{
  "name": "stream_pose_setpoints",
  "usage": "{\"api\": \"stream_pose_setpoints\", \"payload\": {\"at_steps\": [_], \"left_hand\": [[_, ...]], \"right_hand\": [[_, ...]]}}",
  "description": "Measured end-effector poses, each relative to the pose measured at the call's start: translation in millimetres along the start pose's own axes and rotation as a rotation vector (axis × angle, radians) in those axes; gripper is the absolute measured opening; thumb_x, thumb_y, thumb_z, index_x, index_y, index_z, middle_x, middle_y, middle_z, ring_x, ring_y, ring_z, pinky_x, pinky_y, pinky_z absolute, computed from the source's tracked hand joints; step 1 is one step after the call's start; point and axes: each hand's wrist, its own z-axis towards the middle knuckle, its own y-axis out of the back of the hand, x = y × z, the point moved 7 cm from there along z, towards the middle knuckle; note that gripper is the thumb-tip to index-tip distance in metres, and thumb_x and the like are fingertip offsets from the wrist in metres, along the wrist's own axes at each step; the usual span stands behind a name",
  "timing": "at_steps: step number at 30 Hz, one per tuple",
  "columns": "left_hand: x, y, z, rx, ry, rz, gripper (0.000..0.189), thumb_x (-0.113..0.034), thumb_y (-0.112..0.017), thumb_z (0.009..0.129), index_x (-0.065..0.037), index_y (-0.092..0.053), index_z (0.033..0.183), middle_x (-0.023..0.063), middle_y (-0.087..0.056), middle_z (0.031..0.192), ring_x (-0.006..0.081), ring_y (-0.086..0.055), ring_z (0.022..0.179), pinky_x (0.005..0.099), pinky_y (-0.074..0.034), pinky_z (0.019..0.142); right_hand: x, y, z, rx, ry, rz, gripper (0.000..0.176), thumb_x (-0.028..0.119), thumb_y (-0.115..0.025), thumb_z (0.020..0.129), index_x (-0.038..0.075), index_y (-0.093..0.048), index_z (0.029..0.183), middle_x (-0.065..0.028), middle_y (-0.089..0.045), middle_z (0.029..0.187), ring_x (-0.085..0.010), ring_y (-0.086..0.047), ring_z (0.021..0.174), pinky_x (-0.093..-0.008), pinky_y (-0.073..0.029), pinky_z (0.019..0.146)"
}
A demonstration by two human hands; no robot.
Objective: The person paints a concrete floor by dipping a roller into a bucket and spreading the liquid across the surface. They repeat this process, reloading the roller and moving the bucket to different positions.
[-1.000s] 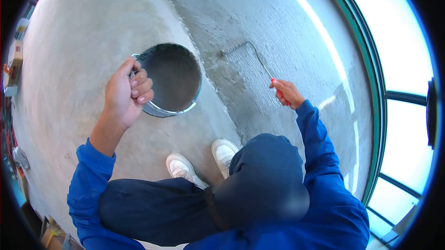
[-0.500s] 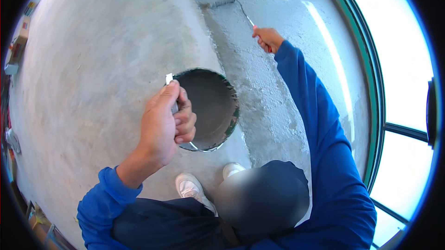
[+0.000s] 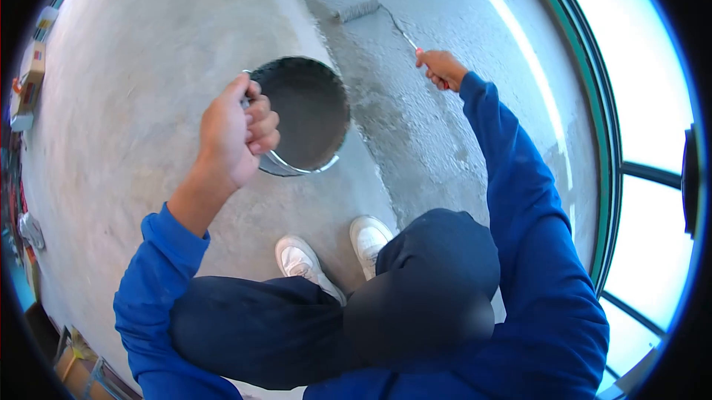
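My left hand (image 3: 239, 129) is closed round the handle of a dark bucket (image 3: 345, 114), whose thin wire shows along the near rim. Grey coating lies inside the bucket, which is in front of my shoes. Farther forward on the right, my right hand (image 3: 443, 69) grips the red handle of a paint roller (image 3: 360, 11). The roller's grey, coated sleeve rests on the floor along the edge of the wet grey strip (image 3: 415, 129).
Smooth pale concrete floor (image 3: 148, 103) spreads to the left. A green-framed window wall (image 3: 597, 140) curves along the right. Boxes (image 3: 31, 66) stand at the far left edge. My white shoes (image 3: 371, 243) are below the bucket.
The bucket and my left hand have shifted up and left in the view. The roller has been drawn back over the floor toward me. More of my shoes shows now.
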Motion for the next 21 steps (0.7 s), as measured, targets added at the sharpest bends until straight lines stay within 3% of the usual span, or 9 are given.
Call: {"api": "stream_pose_setpoints", "payload": {"at_steps": [4, 12, 21], "left_hand": [[0.6, 0.2, 1.1, 0.015, 0.002, -0.037, 0.025, -0.025, -0.036, 0.100, -0.013, -0.042, 0.079, -0.0050, -0.027, 0.052, 0.0065, -0.023, 0.040, 0.0230, -0.021, 0.036], [-1.1, 5.0, 7.1, 0.012, -0.003, 0.011, 0.024, -0.020, -0.039, 0.097, -0.012, -0.042, 0.074, -0.0044, -0.027, 0.051, 0.0076, -0.024, 0.040, 0.0241, -0.022, 0.036], [-3.2, 10.7, 4.9, -0.077, -0.012, 0.076, 0.029, -0.021, -0.033, 0.100, -0.010, -0.043, 0.075, -0.0039, -0.027, 0.052, 0.0075, -0.022, 0.039, 0.0229, -0.021, 0.035]], "right_hand": [[-87.5, 18.8, -62.9, -0.081, 0.096, 0.009, 0.040, 0.044, -0.053, 0.089, 0.005, -0.060, 0.082, -0.0034, -0.046, 0.055, -0.0105, -0.040, 0.035, -0.0280, -0.029, 0.032], [-265.1, 34.8, -204.0, -0.042, -0.101, 0.154, 0.039, 0.043, -0.054, 0.091, 0.005, -0.060, 0.086, -0.0017, -0.044, 0.056, -0.0082, -0.039, 0.037, -0.0258, -0.028, 0.032], [-405.8, 37.3, -337.2, -0.098, -0.323, 0.217, 0.033, 0.041, -0.056, 0.091, 0.008, -0.061, 0.090, -0.0003, -0.044, 0.057, -0.0076, -0.039, 0.040, -0.0249, -0.029, 0.034]]}}
